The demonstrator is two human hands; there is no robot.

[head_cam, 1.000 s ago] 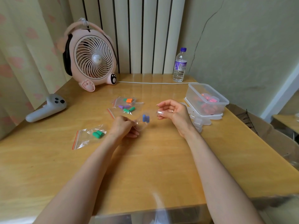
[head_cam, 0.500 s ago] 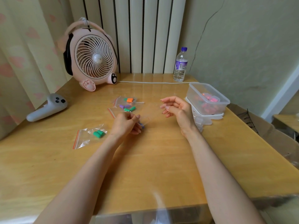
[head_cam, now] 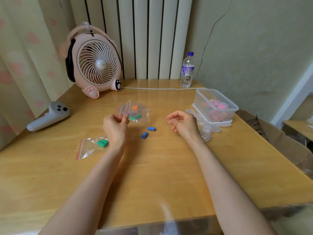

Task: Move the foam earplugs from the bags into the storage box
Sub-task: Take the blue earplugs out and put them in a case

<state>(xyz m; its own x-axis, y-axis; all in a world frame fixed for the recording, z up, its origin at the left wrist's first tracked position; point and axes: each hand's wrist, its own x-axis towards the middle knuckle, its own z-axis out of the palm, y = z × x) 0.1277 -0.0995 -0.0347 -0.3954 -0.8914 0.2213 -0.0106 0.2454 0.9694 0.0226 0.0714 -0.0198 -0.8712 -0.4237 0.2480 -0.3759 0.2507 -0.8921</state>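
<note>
Blue earplugs (head_cam: 151, 128) lie loose between empty, half-curled right fingers (head_cam: 175, 116) and curled left fingers (head_cam: 125, 118), grip unclear

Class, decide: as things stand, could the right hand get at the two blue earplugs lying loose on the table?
Probably yes. The right hand is empty, fingers loosely curled, close beside the blue earplugs, with only bare table between them.

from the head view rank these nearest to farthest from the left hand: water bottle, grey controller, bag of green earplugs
1. bag of green earplugs: just to the left of the left hand, beside the wrist.
2. grey controller: farther out to the left.
3. water bottle: far back on the right.
</note>
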